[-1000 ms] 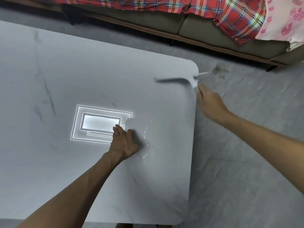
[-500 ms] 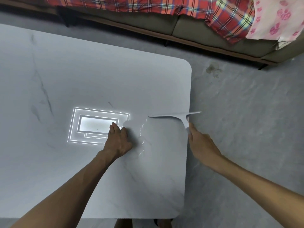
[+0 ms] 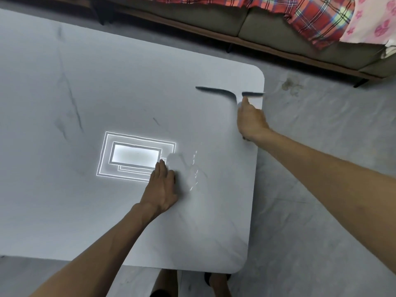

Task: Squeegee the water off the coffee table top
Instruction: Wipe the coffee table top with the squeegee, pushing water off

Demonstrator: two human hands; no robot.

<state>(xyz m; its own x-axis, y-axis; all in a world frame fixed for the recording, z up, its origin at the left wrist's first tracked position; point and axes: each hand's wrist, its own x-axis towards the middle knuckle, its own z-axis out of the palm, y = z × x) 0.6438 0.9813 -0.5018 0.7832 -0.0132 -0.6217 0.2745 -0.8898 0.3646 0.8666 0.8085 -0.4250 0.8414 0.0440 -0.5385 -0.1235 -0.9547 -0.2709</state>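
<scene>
The white marble-look coffee table top (image 3: pixel 85 211) fills the left and middle of the view. My right hand (image 3: pixel 250 121) grips the handle of a squeegee (image 3: pixel 216 91), whose blurred blade lies across the table near its far right corner. My left hand (image 3: pixel 160 187) rests flat on the table, fingers straight, beside the reflection of a ceiling light (image 3: pixel 135 156). A thin trail of water (image 3: pixel 194 168) glints just right of my left hand.
A sofa (image 3: pixel 267 24) with a red plaid blanket (image 3: pixel 310 16) and a pink cloth (image 3: pixel 368 24) runs along the far side. Grey floor (image 3: pixel 321 189) lies right of the table, with a stain (image 3: pixel 290 84) near the corner. My feet (image 3: pixel 216 284) show below the table's near edge.
The squeegee and my right hand have moved away from me, from mid-table by the right edge back up toward the far right corner. My left hand has stayed in place.
</scene>
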